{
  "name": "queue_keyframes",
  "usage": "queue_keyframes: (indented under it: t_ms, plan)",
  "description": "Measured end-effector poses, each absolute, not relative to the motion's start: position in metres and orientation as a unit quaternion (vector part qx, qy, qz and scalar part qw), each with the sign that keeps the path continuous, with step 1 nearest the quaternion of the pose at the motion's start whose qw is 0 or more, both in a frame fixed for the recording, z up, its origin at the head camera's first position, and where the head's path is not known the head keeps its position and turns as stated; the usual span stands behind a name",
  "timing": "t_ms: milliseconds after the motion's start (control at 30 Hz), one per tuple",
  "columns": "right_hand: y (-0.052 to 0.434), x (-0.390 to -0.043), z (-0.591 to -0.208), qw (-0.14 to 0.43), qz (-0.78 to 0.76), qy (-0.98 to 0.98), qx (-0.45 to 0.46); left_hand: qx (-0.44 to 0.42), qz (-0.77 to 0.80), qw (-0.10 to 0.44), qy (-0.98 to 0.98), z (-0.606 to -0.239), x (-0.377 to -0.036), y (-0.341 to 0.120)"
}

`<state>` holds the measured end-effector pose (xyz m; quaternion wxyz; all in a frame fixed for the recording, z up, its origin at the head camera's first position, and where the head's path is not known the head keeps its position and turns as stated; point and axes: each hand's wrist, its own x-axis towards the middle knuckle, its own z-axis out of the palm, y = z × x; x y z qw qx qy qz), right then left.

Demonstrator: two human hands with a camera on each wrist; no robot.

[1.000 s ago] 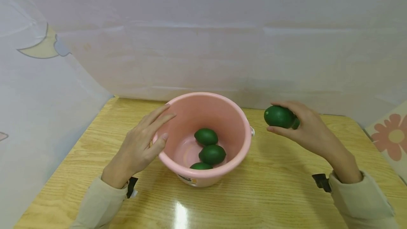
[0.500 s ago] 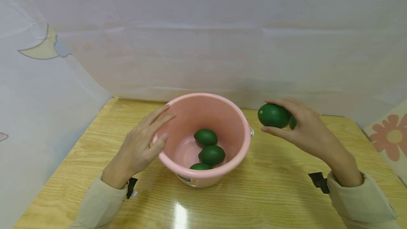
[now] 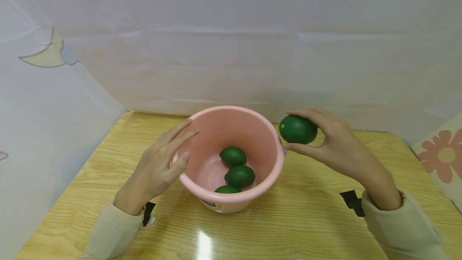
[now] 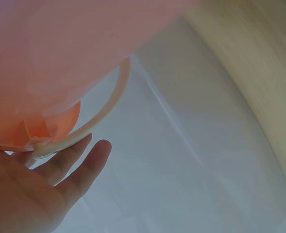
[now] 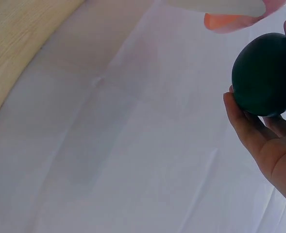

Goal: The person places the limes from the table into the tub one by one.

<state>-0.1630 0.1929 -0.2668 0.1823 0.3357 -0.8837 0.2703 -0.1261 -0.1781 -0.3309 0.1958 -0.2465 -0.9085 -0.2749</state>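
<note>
Wooden table (image 3: pixel 310 228), pink bucket (image 3: pixel 252 123) with three green limes (image 3: pixel 240 175) inside.

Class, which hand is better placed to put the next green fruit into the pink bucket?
Right hand: it grips a green fruit beside the pink bucket rim. Left hand only rests against the bucket's side.

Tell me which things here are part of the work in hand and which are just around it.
In the work:
- right hand, gripping a green fruit beside the bucket rim
- pink bucket, three green fruits inside
- left hand, resting open against the bucket

Just around:
- wooden table
- white backdrop cloth
- flower print at far right
</note>
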Motion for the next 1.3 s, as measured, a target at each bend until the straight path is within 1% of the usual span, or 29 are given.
queue_keyframes:
  t_ms: [333,600,733,1300]
  plan:
    - [0.182,-0.164,-0.263,0.176,0.27,-0.874,0.363,-0.247,-0.273,0.198,-0.908,-0.331,-0.126,-0.178]
    - [0.172,-0.165,-0.261,0.193,0.284,-0.851,0.398,-0.241,-0.27,0.193,-0.912,-0.331,-0.125,-0.178]
    - [0.167,-0.166,-0.261,0.188,0.28,-0.849,0.406,-0.242,-0.27,0.193,-0.912,-0.331,-0.125,-0.178]
    - [0.132,-0.172,-0.262,0.093,0.279,-0.869,0.398,-0.244,-0.266,0.199,-0.911,-0.331,-0.126,-0.178]
